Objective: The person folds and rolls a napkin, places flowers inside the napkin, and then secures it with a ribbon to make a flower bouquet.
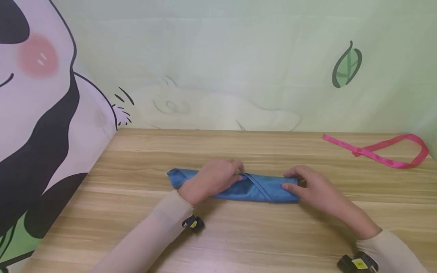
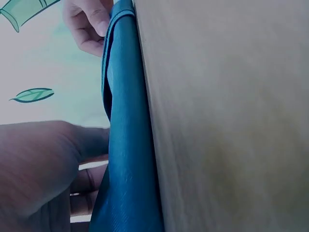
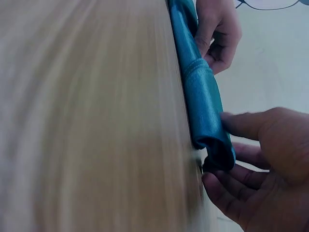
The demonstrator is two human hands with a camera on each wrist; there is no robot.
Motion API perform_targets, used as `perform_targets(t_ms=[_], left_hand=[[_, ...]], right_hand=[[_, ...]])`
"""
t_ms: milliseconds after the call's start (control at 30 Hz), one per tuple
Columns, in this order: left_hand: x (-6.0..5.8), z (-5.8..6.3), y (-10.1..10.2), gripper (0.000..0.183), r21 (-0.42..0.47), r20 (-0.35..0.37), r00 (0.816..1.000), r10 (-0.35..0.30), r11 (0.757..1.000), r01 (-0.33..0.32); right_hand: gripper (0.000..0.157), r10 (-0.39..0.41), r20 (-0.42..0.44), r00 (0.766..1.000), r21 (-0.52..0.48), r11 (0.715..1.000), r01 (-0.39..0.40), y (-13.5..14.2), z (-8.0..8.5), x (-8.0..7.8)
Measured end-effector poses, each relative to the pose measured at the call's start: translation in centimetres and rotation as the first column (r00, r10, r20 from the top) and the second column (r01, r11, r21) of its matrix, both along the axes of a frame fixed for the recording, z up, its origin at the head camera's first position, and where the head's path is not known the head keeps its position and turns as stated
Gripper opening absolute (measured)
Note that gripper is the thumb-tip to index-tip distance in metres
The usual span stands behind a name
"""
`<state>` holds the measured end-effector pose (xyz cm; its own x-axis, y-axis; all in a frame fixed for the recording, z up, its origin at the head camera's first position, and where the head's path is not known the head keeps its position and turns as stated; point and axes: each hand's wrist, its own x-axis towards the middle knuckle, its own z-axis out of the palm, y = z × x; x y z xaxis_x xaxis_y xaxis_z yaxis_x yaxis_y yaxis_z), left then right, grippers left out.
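A shiny blue cloth (image 1: 252,187), folded into a long flat roll, lies lengthwise on the wooden table. My left hand (image 1: 216,178) reaches across its middle, thumb and curled fingers pinching the fabric beside a slanting fold. In the left wrist view, the thumb meets the cloth (image 2: 130,121) from one side while part of the fingers is hidden behind it. At the roll's right end, my right hand (image 1: 314,189) grips the cloth between thumb and fingers. The right wrist view shows the open, hollow end of the blue roll (image 3: 205,111) between that thumb and fingertips.
A pink ribbon (image 1: 392,159) lies in a loose loop at the table's back right. Behind the wooden table (image 1: 259,235) hangs a pale green backdrop (image 1: 222,57) with a leaf drawing and a large panda at the left.
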<state>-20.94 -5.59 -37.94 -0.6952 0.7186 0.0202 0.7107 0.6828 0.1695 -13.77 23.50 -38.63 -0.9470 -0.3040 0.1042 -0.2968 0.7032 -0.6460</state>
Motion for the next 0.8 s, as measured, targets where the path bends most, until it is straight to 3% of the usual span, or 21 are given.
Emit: perform_targets(t_ms=[367,433,533,667,800], left_hand=[[0.3,-0.2,0.4,0.024,0.047,-0.135,0.99,0.051,0.998,-0.045],[0.7,-0.1,0.7,0.022,0.073,-0.185,0.982,0.025,0.997,-0.012],[1.6,0.1,1.3,0.021,0.1,-0.203,0.977,-0.063,0.991,0.085],[2.7,0.5,2.0,0.032,0.06,-0.144,0.972,-0.186,0.979,0.197],[3.1,0.6,2.0,0.037,0.012,-0.097,0.97,-0.223,0.974,0.226]], right_hand=[[0.035,-0.15,0.05,0.987,0.013,0.989,0.149,-0.8,-0.4,-0.6],[0.038,-0.154,0.05,0.987,0.009,0.988,0.154,-0.7,-0.5,-0.7],[0.039,-0.156,0.056,0.986,0.008,0.988,0.156,-0.5,-0.5,-0.8],[0.042,-0.13,0.073,0.989,0.02,0.991,0.129,-0.3,-0.3,-0.8],[0.041,-0.045,0.113,0.993,0.031,0.999,0.042,-0.1,0.0,-0.6]])
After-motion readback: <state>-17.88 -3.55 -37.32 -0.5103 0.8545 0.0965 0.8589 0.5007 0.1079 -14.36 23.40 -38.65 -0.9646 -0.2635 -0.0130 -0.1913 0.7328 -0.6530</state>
